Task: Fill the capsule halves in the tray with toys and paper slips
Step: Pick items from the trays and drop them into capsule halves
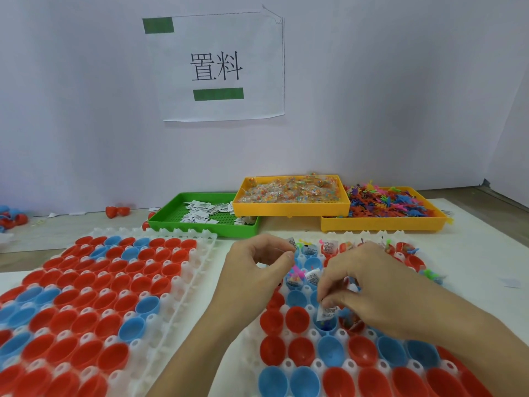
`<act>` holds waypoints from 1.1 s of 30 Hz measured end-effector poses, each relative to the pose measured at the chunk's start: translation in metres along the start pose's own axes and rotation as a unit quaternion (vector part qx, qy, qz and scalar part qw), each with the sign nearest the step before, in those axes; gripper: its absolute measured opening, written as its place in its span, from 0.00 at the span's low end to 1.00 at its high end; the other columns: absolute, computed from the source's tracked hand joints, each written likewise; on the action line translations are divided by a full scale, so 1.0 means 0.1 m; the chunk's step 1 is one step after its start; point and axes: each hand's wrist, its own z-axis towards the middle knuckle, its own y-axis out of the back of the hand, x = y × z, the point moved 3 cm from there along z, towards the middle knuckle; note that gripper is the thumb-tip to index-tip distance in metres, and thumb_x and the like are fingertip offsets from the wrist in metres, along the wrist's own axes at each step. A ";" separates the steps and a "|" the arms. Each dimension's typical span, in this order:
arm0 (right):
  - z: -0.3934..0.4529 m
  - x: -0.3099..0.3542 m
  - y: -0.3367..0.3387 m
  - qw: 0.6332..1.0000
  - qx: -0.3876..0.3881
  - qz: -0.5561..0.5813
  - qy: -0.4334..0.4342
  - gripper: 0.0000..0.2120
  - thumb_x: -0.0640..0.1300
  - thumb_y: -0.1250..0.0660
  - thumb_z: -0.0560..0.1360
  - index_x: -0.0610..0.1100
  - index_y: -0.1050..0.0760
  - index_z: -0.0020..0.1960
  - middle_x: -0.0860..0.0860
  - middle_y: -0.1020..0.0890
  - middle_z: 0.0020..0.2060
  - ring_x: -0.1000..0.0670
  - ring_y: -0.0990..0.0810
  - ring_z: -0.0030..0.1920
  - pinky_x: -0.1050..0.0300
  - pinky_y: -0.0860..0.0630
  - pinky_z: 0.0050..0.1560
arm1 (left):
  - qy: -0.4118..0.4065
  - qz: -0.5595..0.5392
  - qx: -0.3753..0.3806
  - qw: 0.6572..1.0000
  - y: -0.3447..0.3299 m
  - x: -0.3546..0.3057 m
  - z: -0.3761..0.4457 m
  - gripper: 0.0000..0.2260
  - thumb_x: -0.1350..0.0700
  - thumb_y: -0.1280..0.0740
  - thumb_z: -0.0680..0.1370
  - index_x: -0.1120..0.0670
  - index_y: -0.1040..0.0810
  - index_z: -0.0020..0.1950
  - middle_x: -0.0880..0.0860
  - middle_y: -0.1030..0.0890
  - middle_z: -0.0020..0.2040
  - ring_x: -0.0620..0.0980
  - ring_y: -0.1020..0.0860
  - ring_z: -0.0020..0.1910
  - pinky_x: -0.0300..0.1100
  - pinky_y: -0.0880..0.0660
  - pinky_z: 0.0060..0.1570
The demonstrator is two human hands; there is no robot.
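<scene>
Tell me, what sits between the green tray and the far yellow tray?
In the head view, another yellow tray of small clear packets, overlapping the green tray and the yellow tray of plastic toys.

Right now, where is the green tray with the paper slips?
In the head view, the green tray sits left of centre at the back of the table, just beyond the left capsule tray, its right end tucked under the yellow tray of packets.

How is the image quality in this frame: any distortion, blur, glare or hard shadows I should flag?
Head view: wide-angle bowing curves the table edges and the white tray of capsule halves; lighting is soft and even, with faint shadows under the left hand and right hand; no strong glare; the wall sign reads sharply; the paper slip under the right hand's fingers is slightly soft.
</scene>
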 end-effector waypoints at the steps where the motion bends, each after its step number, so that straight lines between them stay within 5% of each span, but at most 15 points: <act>1: 0.00 0.00 -0.01 1.000 0.004 -0.005 0.002 0.08 0.42 0.28 0.76 0.54 0.16 0.42 0.64 0.18 0.39 0.63 0.20 0.44 0.66 0.24 0.51 | -0.001 0.000 0.000 1.000 0.00 0.00 0.00 0.08 0.61 0.29 0.75 0.49 0.16 0.40 0.47 0.16 0.37 0.42 0.20 0.37 0.31 0.25 0.39; 26: 0.00 0.00 -0.07 0.998 0.027 -0.055 0.029 0.07 0.45 0.28 0.76 0.55 0.18 0.41 0.63 0.22 0.38 0.60 0.21 0.45 0.61 0.23 0.48 | -0.011 0.042 0.020 0.999 -0.03 -0.04 -0.03 0.08 0.62 0.30 0.75 0.49 0.16 0.42 0.46 0.16 0.38 0.41 0.20 0.38 0.32 0.24 0.40; 33: -0.01 -0.04 -0.06 0.998 0.021 -0.050 0.026 0.05 0.46 0.29 0.77 0.55 0.17 0.48 0.64 0.20 0.40 0.62 0.21 0.46 0.60 0.22 0.51 | -0.014 0.051 0.016 0.998 -0.02 -0.05 -0.02 0.08 0.61 0.30 0.75 0.49 0.16 0.42 0.45 0.16 0.38 0.41 0.20 0.39 0.36 0.21 0.43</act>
